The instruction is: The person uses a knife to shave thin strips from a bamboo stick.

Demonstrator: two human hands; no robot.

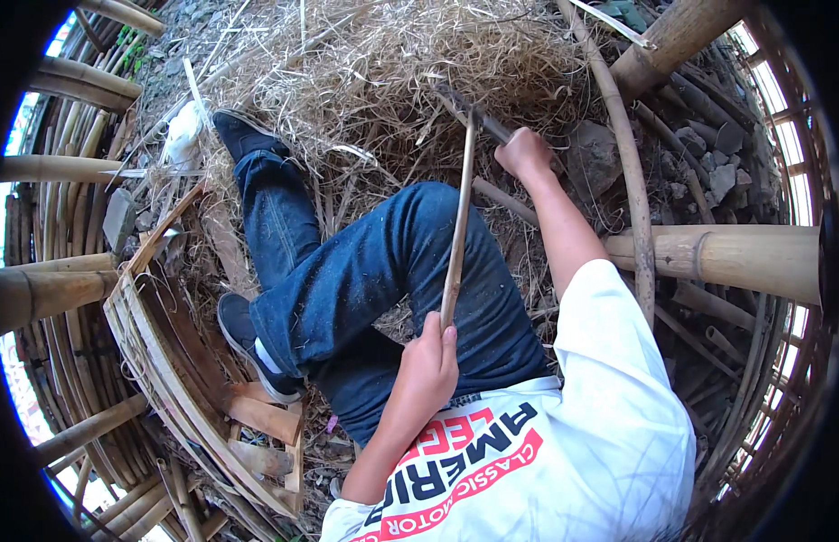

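My left hand (pixel 426 361) is closed around the lower end of a thin wooden stick (pixel 460 221), which slants up and away across my raised knee. My right hand (pixel 525 152) grips the handle of a dark-bladed knife (pixel 496 129), pointing up and to the left. The stick's far end meets or crosses the knife just left of my right fist; I cannot tell whether they touch. Part of the blade is lost against the dry shavings (pixel 383 86) behind it, so its exact shape is unclear.
Split bamboo strips (pixel 157 361) lie bundled at the left, next to my shoe (pixel 248 339). Thick bamboo poles (pixel 717 257) jut in from both sides. A long curved branch (pixel 623 135) and a grey rock (pixel 593 161) are beyond my right arm. A white bag-like object (pixel 182 135) lies at far left.
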